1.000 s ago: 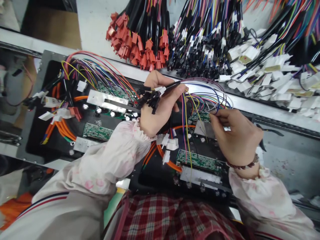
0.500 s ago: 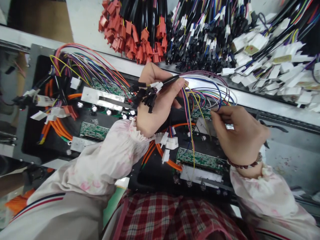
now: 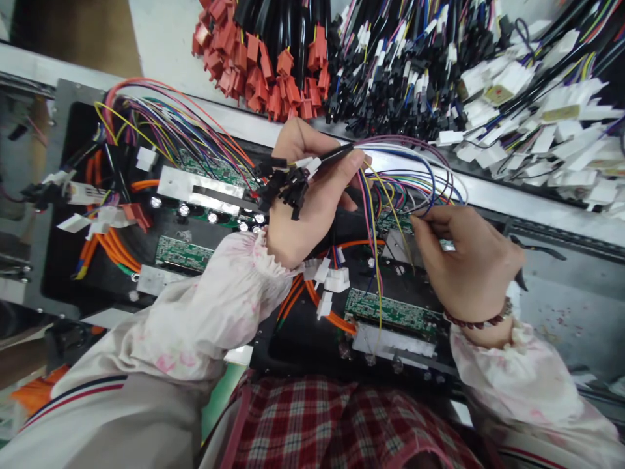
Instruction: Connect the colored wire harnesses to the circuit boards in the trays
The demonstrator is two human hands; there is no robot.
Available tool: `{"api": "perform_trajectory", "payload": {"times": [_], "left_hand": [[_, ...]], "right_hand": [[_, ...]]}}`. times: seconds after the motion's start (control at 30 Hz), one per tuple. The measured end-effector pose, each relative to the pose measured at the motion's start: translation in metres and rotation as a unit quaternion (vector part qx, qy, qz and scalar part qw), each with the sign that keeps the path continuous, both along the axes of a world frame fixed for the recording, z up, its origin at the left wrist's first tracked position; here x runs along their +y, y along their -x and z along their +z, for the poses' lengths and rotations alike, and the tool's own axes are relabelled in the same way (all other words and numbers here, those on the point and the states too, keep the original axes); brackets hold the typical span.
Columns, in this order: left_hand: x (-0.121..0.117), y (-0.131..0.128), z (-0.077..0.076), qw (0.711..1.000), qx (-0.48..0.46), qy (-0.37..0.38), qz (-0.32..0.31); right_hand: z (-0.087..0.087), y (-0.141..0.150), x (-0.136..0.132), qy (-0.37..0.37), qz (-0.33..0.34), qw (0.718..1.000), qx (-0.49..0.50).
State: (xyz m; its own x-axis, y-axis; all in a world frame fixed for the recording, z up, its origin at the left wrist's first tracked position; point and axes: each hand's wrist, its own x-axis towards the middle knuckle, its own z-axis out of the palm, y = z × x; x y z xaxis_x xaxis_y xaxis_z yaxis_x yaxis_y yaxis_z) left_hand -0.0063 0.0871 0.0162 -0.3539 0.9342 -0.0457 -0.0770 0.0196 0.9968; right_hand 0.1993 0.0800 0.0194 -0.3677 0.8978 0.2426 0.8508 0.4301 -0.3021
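Note:
My left hand [image 3: 312, 176] is closed on a wire harness, thumb and fingers pinching its black sleeve [image 3: 336, 155]. Small black and white connectors [image 3: 288, 182] hang from the sleeve over the wrist. Coloured wires leave the grip; purple, white and blue ones [image 3: 430, 156] arch to the right, while pink and yellow ones [image 3: 374, 241] dangle down. Over the upper circuit board, my right hand [image 3: 463, 254] pinches a blue wire [image 3: 430, 210] between thumb and forefinger; its tip is hidden. Dark curved tool handles [image 3: 541, 249] stick out behind this hand; whether the palm holds them I cannot tell.
Below lies a lower green circuit board [image 3: 390, 309] in a black housing, beside orange cables [image 3: 315, 296] and white plugs [image 3: 334, 279]. A similar wired unit [image 3: 195, 254] is on the left. Along the back hang harnesses with red connectors [image 3: 288, 91], black ones [image 3: 390, 98] and white ones [image 3: 561, 124].
Both hands keep their grips on the harness and the blue wire almost unmoved. The view has shifted very slightly.

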Motion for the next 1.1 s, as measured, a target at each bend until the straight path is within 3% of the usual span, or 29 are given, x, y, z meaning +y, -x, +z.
{"api": "perform_trajectory", "payload": {"times": [0.1, 0.23, 0.33, 0.43, 0.63, 1.1], "left_hand": [[-0.001, 0.002, 0.002, 1.000, 0.001, 0.005, -0.009], [0.000, 0.003, -0.004, 1.000, -0.014, -0.015, -0.010], [0.002, 0.002, -0.012, 0.999, -0.043, -0.030, -0.013], [0.004, 0.002, -0.015, 0.998, -0.054, -0.020, -0.011], [0.005, 0.001, -0.009, 1.000, -0.027, -0.014, -0.007], [0.004, 0.001, -0.018, 0.995, -0.031, -0.096, 0.001]], "right_hand": [[0.006, -0.005, -0.007, -0.007, 0.026, 1.000, 0.012], [0.018, -0.012, -0.018, 0.063, 0.091, 0.994, -0.018], [0.023, -0.011, -0.017, 0.003, 0.044, 0.998, 0.041], [0.017, -0.007, -0.007, -0.048, 0.011, 0.996, 0.069], [-0.005, -0.005, 0.002, -0.016, 0.002, 0.998, 0.060], [-0.005, -0.004, -0.001, -0.005, -0.002, 0.998, 0.061]]}}
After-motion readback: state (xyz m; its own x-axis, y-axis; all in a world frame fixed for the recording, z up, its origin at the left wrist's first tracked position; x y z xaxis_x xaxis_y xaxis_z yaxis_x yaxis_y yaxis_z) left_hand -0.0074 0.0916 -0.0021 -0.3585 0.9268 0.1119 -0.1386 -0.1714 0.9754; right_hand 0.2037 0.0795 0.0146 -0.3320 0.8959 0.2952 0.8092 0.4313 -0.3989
